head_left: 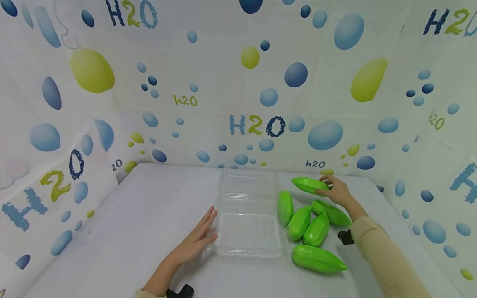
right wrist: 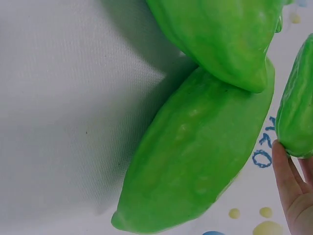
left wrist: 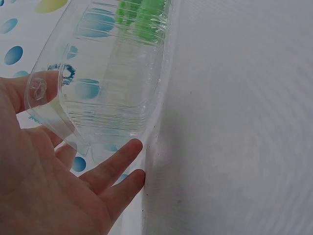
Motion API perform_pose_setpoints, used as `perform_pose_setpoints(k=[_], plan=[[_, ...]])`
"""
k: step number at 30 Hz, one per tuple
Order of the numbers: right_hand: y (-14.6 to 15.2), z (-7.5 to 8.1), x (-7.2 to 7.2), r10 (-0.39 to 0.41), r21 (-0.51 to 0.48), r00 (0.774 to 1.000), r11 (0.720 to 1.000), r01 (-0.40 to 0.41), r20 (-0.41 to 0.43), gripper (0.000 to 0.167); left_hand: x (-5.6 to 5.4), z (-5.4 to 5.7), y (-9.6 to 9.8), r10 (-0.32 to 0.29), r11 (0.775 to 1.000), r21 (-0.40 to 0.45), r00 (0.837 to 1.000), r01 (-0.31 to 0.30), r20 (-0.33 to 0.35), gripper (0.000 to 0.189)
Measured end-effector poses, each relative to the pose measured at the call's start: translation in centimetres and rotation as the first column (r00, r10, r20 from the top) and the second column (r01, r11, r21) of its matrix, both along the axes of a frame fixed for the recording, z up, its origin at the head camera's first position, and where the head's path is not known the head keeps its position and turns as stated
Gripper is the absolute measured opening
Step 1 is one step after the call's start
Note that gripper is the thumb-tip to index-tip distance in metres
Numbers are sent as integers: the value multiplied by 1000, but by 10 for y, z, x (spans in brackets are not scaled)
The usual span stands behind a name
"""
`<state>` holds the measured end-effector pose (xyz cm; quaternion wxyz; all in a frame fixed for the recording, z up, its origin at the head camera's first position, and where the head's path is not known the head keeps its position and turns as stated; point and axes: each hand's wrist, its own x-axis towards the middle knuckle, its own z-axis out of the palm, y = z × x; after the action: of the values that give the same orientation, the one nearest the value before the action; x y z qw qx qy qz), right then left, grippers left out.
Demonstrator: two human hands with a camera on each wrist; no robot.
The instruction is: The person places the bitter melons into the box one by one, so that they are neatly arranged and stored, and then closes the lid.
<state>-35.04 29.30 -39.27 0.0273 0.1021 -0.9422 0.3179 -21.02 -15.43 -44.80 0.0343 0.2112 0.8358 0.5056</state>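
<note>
My right hand (head_left: 336,191) pinches one end of a green papaya (head_left: 307,184) near the back of the table. In the right wrist view that papaya (right wrist: 298,105) sits at the fingertips, at the right edge. A clear plastic clamshell box (head_left: 249,234) stands with its lid (head_left: 249,187) laid back. My left hand (head_left: 196,242) is against the box's left side, fingers fairly straight. The left wrist view shows the thumb beside the clear rim (left wrist: 39,93). More papayas lie right of the box, including one lengthwise (head_left: 285,208) and one in front (head_left: 318,259).
The box and papayas share a white-covered table (head_left: 149,215). A white sheet (head_left: 208,62) printed with blue and yellow-green drops hangs behind and at both sides. In the right wrist view, a large papaya (right wrist: 190,156) lies partly under another papaya (right wrist: 225,39).
</note>
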Motion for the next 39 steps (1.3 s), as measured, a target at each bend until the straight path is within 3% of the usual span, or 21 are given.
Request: perform_pose_setpoints(k=[17, 39], plan=[[-2, 8, 14, 24, -75, 997, 997, -29, -71, 56, 0, 1, 0, 4, 1000, -13, 1000, -4, 7, 63], [-16, 23, 26, 25, -89, 989, 995, -39, -147, 56, 1, 2, 0, 7, 1000, -8, 1000, -7, 19, 63]])
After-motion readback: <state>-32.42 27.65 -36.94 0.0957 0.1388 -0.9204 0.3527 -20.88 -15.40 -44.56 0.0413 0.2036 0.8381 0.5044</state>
